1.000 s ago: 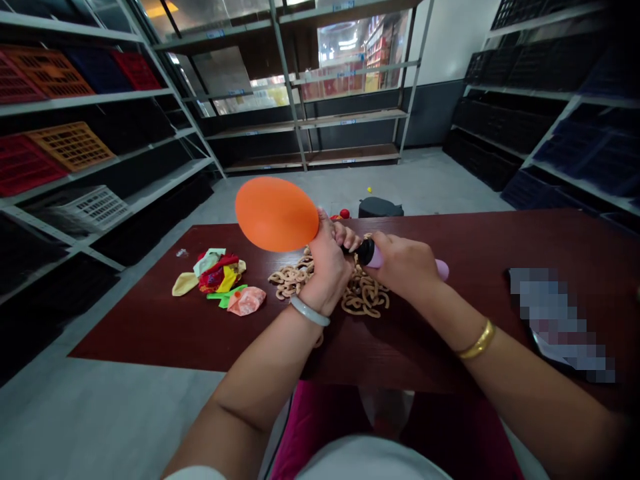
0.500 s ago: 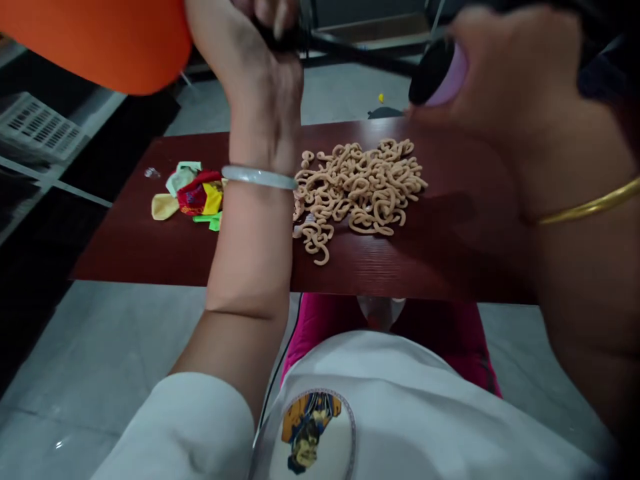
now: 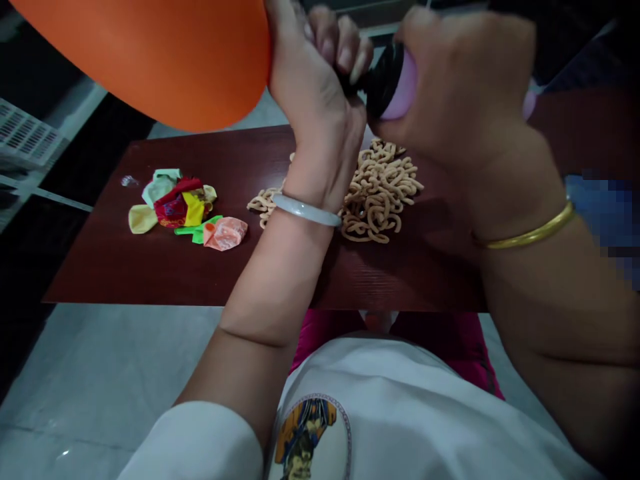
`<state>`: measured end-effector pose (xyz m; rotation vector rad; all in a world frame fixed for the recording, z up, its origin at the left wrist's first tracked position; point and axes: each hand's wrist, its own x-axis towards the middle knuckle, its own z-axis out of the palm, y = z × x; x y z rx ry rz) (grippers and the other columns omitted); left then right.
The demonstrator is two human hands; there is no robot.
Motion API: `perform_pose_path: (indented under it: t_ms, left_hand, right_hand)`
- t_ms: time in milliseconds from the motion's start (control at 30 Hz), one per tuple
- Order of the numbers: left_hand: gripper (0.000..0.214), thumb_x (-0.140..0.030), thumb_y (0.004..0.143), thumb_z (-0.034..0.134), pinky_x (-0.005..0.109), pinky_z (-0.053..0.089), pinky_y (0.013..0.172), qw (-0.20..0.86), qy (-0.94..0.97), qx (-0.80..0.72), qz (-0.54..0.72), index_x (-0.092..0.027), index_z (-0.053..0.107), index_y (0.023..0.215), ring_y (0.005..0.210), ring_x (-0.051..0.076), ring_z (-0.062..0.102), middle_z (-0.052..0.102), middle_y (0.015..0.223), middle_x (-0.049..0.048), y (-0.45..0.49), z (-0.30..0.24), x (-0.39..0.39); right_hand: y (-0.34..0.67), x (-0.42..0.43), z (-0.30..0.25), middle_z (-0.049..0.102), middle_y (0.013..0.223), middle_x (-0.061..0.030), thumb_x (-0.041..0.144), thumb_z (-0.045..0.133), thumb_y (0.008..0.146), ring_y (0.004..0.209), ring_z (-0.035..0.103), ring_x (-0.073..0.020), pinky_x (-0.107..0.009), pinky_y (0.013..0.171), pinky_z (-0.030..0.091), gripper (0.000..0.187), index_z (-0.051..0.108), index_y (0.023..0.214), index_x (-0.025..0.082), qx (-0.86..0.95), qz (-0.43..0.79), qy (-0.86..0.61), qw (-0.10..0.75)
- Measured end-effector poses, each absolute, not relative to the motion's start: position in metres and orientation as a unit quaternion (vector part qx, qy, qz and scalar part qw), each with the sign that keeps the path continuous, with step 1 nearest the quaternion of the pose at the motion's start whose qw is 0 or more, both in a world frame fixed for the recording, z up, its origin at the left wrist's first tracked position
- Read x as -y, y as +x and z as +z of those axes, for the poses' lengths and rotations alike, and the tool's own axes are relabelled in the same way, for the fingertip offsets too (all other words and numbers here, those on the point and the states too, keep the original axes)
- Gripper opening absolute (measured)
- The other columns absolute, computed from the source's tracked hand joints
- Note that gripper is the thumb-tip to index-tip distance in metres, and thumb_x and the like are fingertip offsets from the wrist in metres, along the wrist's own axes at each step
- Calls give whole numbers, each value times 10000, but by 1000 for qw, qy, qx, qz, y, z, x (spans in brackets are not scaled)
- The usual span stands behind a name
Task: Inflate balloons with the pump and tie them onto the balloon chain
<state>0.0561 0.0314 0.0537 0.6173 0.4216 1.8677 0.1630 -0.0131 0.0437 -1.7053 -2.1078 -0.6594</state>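
Observation:
An inflated orange balloon (image 3: 150, 53) fills the top left, held up close to the camera. My left hand (image 3: 313, 80) is closed around the balloon's neck, where it meets the black nozzle of a lilac hand pump (image 3: 395, 87). My right hand (image 3: 460, 80) is wrapped round the pump's body. Both hands are raised above a dark red table (image 3: 125, 267). A pale bangle sits on my left wrist and a gold one on my right.
A pile of tan curled pieces (image 3: 375, 193) lies on the table under my hands. A heap of limp coloured balloons (image 3: 183, 207) lies to the left. A white crate (image 3: 25, 137) stands on a shelf at far left. Grey floor surrounds the table.
The view has tipped down and the hands and balloon have come up close to the camera. The balloon looks larger, and the pump nozzle is back against my left hand.

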Motion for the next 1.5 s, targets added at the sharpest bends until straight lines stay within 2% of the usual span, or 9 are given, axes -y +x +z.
perform_pose_path:
  t_ms: [67, 167, 300, 500, 700, 933, 1200, 1400, 1500]
  left_hand:
    - [439, -423, 981, 266, 211, 189, 325, 551, 274, -154, 773, -219, 162, 606, 317, 65, 247, 138, 468, -56, 53, 45, -26]
    - [481, -488, 948, 349, 206, 210, 351, 567, 286, -173, 753, -210, 175, 597, 336, 51, 253, 171, 465, -69, 42, 38, -24]
    - [536, -593, 869, 431, 207, 244, 371, 537, 245, -201, 782, -199, 221, 574, 341, 52, 269, 204, 449, -75, 13, 40, -35]
    - [552, -579, 856, 473, 198, 265, 378, 514, 205, -185, 812, -187, 261, 530, 335, 51, 281, 236, 410, -72, -20, 41, -47]
    - [566, -612, 835, 474, 201, 279, 402, 531, 184, -201, 802, -181, 251, 544, 344, 47, 287, 241, 425, -78, 1, 41, -37]
    - [562, -639, 817, 467, 218, 283, 396, 580, 199, -164, 772, -189, 258, 552, 342, 52, 287, 234, 433, -77, 39, 44, -13]
    - [555, -616, 820, 490, 219, 246, 366, 582, 250, -192, 749, -189, 267, 544, 323, 54, 268, 235, 409, -76, 48, 48, -3]
    - [522, -535, 880, 473, 227, 218, 377, 545, 278, -159, 775, -189, 261, 552, 330, 67, 254, 228, 409, -69, 19, 52, -23]
    - [543, -568, 888, 424, 236, 215, 392, 536, 262, -159, 786, -187, 264, 535, 342, 70, 253, 219, 406, -53, -7, 57, -31]
  right_hand:
    - [161, 20, 38, 673, 940, -127, 485, 541, 774, 864, 647, -318, -358, 651, 387, 430, 531, 1076, 180, 746, -240, -594, 181]
    - [161, 23, 28, 665, 940, -88, 480, 520, 792, 818, 624, -267, -319, 632, 343, 381, 536, 1066, 217, 743, -207, -612, 173]
    - [176, 13, 21, 653, 926, -74, 512, 519, 790, 801, 576, -231, -313, 623, 280, 423, 574, 1087, 215, 740, -210, -610, 191]
    - [209, -1, 23, 646, 892, -113, 493, 477, 826, 839, 539, -248, -366, 730, 281, 405, 610, 1043, 178, 739, -237, -597, 202]
    - [213, 5, 31, 644, 880, -159, 468, 451, 844, 841, 526, -270, -402, 740, 259, 376, 626, 1019, 185, 731, -238, -599, 221]
    - [178, 21, 35, 661, 847, -112, 406, 491, 786, 814, 567, -269, -424, 832, 264, 339, 625, 995, 174, 747, -240, -575, 230]
    - [154, 24, 19, 675, 909, -104, 444, 474, 812, 786, 588, -251, -318, 639, 304, 355, 587, 1017, 178, 742, -155, -603, 247]
    - [178, 8, 15, 655, 1004, -100, 439, 501, 815, 862, 570, -248, -311, 660, 313, 387, 553, 1111, 194, 754, -153, -598, 226]
    - [194, 1, 15, 648, 1017, -99, 449, 531, 802, 880, 561, -253, -320, 677, 315, 421, 547, 1135, 194, 750, -163, -603, 218]
